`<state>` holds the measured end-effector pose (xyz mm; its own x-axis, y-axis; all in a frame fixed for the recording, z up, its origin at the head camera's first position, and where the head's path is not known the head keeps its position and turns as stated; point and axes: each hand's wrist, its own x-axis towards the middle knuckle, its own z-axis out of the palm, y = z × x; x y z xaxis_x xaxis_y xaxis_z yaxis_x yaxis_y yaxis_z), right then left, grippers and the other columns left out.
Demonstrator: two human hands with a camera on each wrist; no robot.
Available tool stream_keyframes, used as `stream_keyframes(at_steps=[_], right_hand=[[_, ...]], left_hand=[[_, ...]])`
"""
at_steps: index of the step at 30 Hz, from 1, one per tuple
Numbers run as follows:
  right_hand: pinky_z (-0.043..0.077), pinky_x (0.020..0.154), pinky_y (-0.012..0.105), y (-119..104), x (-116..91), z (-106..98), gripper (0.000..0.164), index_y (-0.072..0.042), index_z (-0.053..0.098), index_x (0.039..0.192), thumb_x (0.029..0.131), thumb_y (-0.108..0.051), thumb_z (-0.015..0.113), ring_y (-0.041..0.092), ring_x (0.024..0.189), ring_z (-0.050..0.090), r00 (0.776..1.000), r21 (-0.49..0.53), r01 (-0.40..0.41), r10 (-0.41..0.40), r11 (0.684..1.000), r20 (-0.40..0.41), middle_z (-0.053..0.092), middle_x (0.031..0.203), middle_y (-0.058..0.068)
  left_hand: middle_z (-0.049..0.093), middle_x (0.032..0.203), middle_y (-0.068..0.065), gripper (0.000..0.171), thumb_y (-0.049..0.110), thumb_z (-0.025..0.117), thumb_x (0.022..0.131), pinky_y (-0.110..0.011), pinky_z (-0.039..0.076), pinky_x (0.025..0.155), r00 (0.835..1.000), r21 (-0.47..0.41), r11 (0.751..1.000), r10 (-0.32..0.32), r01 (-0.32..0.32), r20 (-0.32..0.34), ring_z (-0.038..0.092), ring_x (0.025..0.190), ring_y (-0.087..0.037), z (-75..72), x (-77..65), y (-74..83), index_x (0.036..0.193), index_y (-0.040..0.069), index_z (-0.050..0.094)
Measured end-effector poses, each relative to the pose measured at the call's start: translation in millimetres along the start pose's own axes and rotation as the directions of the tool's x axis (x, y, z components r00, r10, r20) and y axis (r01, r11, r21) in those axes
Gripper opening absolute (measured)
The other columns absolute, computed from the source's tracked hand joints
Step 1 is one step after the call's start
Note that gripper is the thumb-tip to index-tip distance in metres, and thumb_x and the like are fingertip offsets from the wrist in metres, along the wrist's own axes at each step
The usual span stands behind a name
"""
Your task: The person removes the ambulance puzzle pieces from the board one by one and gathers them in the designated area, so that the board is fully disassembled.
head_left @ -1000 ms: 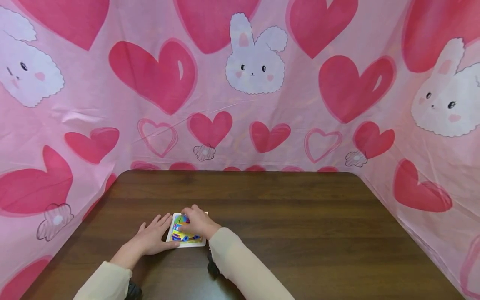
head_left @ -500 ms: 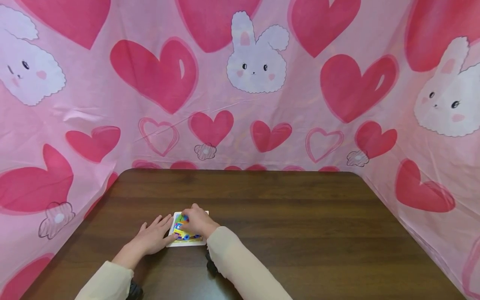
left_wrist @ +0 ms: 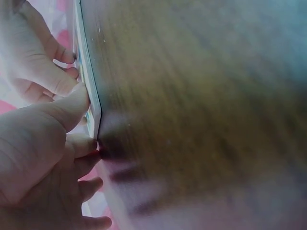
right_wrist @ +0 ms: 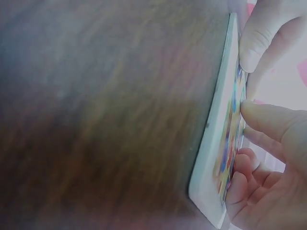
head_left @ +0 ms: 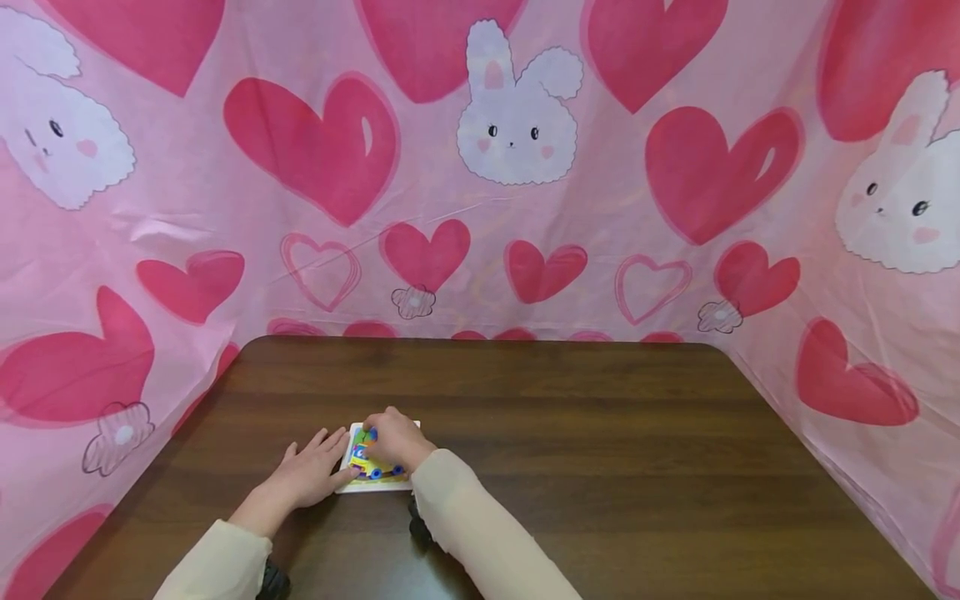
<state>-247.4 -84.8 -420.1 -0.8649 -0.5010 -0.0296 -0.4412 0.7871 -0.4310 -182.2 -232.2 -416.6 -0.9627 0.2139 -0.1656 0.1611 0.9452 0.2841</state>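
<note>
A small flat board (head_left: 384, 487) with a white border and a bright picture of a yellow vehicle (head_left: 375, 468) lies on the brown table. My left hand (head_left: 302, 477) rests along its left side, fingers spread and fairly straight, thumb on the lower left of the board. Over the upper right part, my right hand (head_left: 401, 442) touches the picture with thumb and forefinger. In the right wrist view its other fingers (right_wrist: 244, 165) are curled at the board (right_wrist: 211, 177). Whether a loose piece is between the right fingertips is hidden.
The wooden table (head_left: 600, 467) extends far to the right and behind the board. A pink cloth (head_left: 517, 208) with hearts and rabbits hangs around its back and sides. Dark wrist devices (head_left: 420, 525) sit under both cuffs.
My left thumb has shifted from the board's lower border up onto the lower left of the picture. The right hand stays nearly in place. The whole view has shifted slightly.
</note>
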Motion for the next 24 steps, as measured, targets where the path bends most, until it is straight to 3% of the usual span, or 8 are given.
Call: stream_keyframes(at_steps=[17,24], right_hand=[[0.045,0.071,0.032,1.5,2.4,-3.3,0.032,-0.024,0.061,0.104,0.076,-0.023,0.075,0.018,0.079,0.051,0.989,0.149,-0.134,0.123,0.980,0.079,0.047,0.095,-0.002],[0.043,0.073,0.032,2.1,2.0,-4.6,0.030,-0.023,0.061,0.100,0.074,-0.021,0.076,0.016,0.081,0.051,0.992,0.187,-0.119,0.109,0.975,0.064,0.046,0.092,-0.006]], left_hand=[[0.034,0.140,-0.025,0.071,0.042,0.059,0.086,-0.071,0.010,0.094,1.000,-0.011,1.000,0.009,-0.009,-0.030,0.022,0.128,-0.047,0.9,0.9,0.4,0.135,-0.005,0.040],[0.043,0.134,-0.023,0.056,0.032,0.059,0.089,-0.070,0.014,0.093,0.995,0.058,0.998,-0.004,0.010,-0.103,0.029,0.125,-0.047,4.2,5.1,-0.9,0.130,-0.003,0.048]])
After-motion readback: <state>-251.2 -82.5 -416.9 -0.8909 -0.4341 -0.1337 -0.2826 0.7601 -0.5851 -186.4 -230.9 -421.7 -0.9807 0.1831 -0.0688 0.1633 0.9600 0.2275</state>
